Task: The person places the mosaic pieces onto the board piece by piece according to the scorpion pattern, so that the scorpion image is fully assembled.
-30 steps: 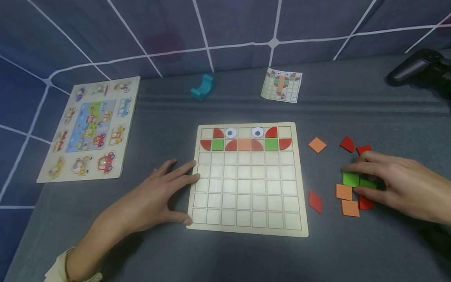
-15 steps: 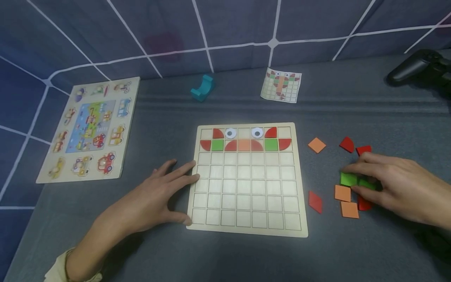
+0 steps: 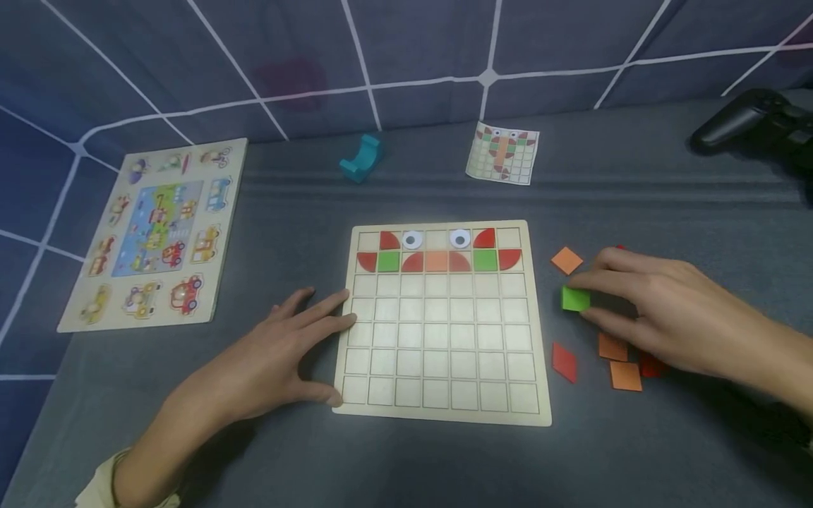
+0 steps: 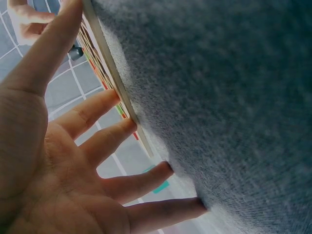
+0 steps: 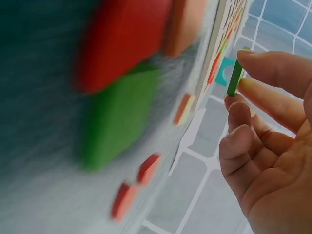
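Note:
My right hand (image 3: 648, 303) pinches a green square tile (image 3: 575, 298) between thumb and fingertips, just right of a wooden grid board (image 3: 438, 339). The right wrist view shows that green tile (image 5: 235, 78) edge-on and off the table. My left hand (image 3: 279, 353) is spread, with thumb and fingertips touching the board's left edge. On the board's top two rows lie red quarter-circle tiles (image 3: 510, 259), green squares (image 3: 388, 262), an orange square (image 3: 436, 261) and two white eye tiles (image 3: 412, 240). A second loose green tile (image 5: 122, 117) lies on the table, hidden under my right hand in the head view.
Right of the board are an orange tile (image 3: 567, 260), a red rhombus (image 3: 564, 363) and more orange tiles (image 3: 625, 376). Behind the board lie a pattern card (image 3: 503, 153) and a teal curved block (image 3: 361, 159). A vehicle puzzle (image 3: 219, 282) is left; a black game controller (image 3: 737, 123) is back right.
My right hand has lifted the green square from the loose tiles and carried it left toward the board. My left hand stays at the board's edge. The head view has shifted slightly.

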`<move>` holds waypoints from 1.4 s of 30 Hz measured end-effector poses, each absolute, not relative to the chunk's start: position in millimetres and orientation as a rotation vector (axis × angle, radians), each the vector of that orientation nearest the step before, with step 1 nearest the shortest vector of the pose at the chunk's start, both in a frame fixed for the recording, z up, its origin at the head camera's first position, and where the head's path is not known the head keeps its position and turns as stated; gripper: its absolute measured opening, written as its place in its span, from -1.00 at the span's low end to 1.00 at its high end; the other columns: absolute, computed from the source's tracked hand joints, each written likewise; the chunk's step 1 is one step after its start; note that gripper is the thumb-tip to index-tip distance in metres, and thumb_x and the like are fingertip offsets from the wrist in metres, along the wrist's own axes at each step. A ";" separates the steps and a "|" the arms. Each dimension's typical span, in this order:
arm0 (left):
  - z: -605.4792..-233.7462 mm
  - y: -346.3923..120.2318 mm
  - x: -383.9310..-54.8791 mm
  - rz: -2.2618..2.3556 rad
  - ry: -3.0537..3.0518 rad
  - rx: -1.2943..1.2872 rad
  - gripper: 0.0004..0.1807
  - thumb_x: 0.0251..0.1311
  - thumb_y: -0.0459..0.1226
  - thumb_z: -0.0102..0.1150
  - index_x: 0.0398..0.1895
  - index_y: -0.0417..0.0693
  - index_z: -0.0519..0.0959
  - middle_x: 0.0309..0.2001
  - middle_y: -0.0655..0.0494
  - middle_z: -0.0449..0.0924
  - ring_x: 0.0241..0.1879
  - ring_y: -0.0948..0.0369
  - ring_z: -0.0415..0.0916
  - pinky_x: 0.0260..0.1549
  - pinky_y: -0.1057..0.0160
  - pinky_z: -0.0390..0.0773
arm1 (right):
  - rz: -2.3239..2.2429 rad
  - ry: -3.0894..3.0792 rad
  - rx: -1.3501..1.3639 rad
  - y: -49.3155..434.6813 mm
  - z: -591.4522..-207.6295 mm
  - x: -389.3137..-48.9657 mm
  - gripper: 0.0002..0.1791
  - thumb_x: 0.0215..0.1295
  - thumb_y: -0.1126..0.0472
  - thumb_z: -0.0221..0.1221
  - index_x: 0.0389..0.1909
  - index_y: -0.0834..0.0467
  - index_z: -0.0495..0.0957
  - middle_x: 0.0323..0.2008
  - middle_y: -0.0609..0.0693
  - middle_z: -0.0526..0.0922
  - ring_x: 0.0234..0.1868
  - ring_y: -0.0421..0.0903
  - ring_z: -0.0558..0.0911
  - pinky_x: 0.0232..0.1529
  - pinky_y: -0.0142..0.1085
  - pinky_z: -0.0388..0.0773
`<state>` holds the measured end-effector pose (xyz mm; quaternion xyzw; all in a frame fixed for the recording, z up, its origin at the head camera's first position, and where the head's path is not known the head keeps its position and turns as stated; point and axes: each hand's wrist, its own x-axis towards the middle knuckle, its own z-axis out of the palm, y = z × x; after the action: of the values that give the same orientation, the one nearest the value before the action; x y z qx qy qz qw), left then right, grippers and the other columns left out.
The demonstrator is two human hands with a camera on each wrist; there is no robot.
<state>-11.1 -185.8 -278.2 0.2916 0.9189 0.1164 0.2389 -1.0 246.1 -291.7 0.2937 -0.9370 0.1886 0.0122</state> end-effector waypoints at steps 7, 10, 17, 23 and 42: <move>-278.1 -185.1 -12.0 0.329 2.513 0.789 0.04 -0.22 0.27 0.46 0.41 0.12 0.40 0.52 0.10 0.09 0.43 -0.30 -0.04 0.15 -0.51 0.10 | 0.666 -2.953 0.994 210.1 -279.8 -27.4 -0.64 0.06 0.27 0.45 -0.06 0.08 0.71 -0.25 -0.15 0.56 -0.48 -0.30 0.41 -0.50 -0.35 0.38; -278.6 -184.4 -12.2 0.328 2.514 0.784 0.04 -0.23 0.27 0.47 0.41 0.12 0.40 0.52 0.09 0.10 0.44 -0.30 -0.05 0.14 -0.51 0.10 | 0.727 -2.944 1.060 192.6 -276.5 -37.7 -0.68 0.13 0.27 0.40 -0.05 0.09 0.70 -0.22 -0.13 0.57 -0.44 -0.26 0.44 -0.44 -0.29 0.41; -278.0 -184.2 -12.1 0.326 2.514 0.777 0.04 -0.24 0.26 0.48 0.41 0.13 0.40 0.52 0.09 0.10 0.44 -0.31 -0.06 0.13 -0.53 0.09 | 0.886 -2.931 1.108 151.2 -277.1 -52.4 -0.80 0.17 0.33 0.32 -0.18 0.09 0.71 -0.31 -0.13 0.60 -0.34 -0.20 0.51 -0.27 -0.25 0.50; -278.0 -184.4 -13.1 0.318 2.504 0.776 0.04 -0.23 0.27 0.47 0.41 0.13 0.40 0.52 0.08 0.09 0.44 -0.31 -0.06 0.12 -0.53 0.10 | 0.871 -2.939 1.158 119.0 -280.7 -58.9 -0.84 0.19 0.33 0.25 -0.23 0.05 0.67 -0.40 -0.16 0.55 -0.36 -0.19 0.49 -0.27 -0.26 0.47; -280.4 -184.4 -12.9 0.310 2.514 0.782 0.03 -0.22 0.28 0.47 0.41 0.14 0.40 0.53 0.11 0.07 0.44 -0.31 -0.07 0.13 -0.53 0.09 | 0.736 -2.988 1.193 83.3 -290.3 -65.3 -0.88 0.20 0.38 0.24 -0.26 0.17 0.66 -0.47 -0.09 0.46 -0.46 -0.11 0.44 -0.46 -0.30 0.41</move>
<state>-12.9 -184.4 -280.4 0.2861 0.9199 0.1136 0.2430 -65.3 83.3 -290.3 0.3603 -0.9025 0.2223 -0.0796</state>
